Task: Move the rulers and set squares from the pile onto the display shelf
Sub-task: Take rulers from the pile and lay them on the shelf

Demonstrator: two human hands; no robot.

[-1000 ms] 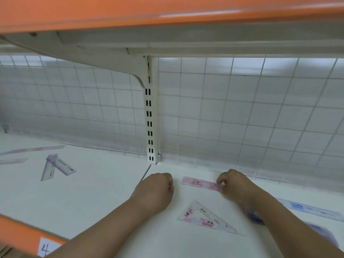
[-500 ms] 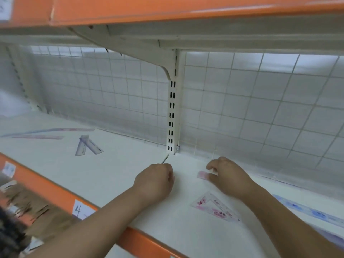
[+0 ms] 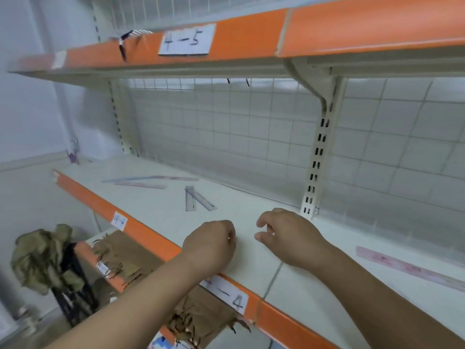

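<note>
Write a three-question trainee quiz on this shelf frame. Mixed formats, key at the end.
1. True or false: the right hand grips the pink ruler.
2. The upper shelf label reads: A) 4-4 B) 4-5 C) 5-4
3. Fill in: the overlapping pair of rulers lies to the ___ of the white upright.

Key: 1 false; 2 B; 3 left.
</note>
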